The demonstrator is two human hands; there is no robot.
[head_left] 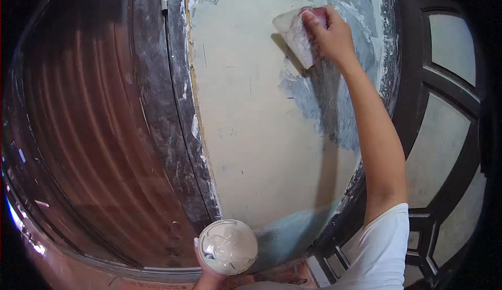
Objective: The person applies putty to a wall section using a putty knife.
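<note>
My right hand (334,35), arm raised, grips a flat putty spreader (295,31), which is smeared with pale filler and reddish near my fingers. The spreader's edge is at or just off the upper part of an upright wall panel (251,128); its shadow falls beside it. Cream-coloured filler coats much of that panel, while grey-blue patches show at the top, right and bottom. Low in the view, my left hand (206,275) holds a round tub (229,246) of wet, cream-coloured filler from its left side and below. Most of the left hand's fingers are hidden by the tub.
Left of the panel stands a dark, paint-marked frame (162,81) with a vertical gap, and beyond it a glossy reddish-brown surface (89,117). A dark lattice with pale panes (452,44) lies to the right. Reddish floor (68,269) shows at the bottom.
</note>
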